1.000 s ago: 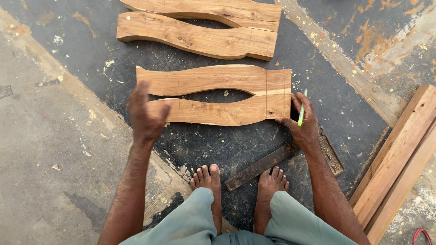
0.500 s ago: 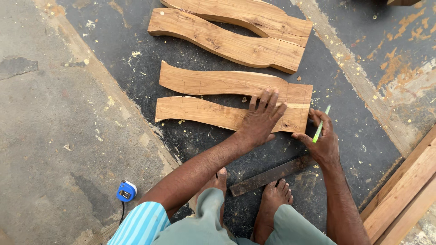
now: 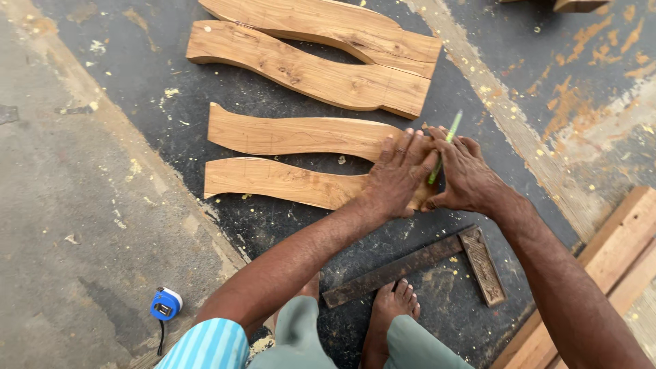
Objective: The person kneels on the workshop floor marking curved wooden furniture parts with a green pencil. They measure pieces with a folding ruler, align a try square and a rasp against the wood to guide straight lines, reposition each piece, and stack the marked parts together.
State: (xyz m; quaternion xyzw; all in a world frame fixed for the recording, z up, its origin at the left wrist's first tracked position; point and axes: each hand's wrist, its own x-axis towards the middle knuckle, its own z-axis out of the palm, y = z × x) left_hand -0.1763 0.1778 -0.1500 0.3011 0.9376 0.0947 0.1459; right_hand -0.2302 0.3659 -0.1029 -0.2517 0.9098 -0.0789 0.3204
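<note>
Bare, matt, unfinished wood with visible grain and knots is being shown by the curved board (image 3: pixel 294 160) and by the second curved board (image 3: pixel 321 55) farther off. A smooth green plastic-looking pencil (image 3: pixel 444 145) is being seen against it. Dull, rusty metal is being shown by the square (image 3: pixel 417 263). Glossy blue plastic is being shown by the tape measure (image 3: pixel 166 304). The dark floor (image 3: pixel 137 82) is being seen as rough and dusted with wood chips.

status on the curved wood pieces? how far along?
Done: four curved wooden pieces are sawn to shape and lie in two pairs on the dark mat. In hand: left hand presses flat on the near pair's end, right hand holds a green pencil there. No lines visible; try square and tape measure lie aside.
</note>
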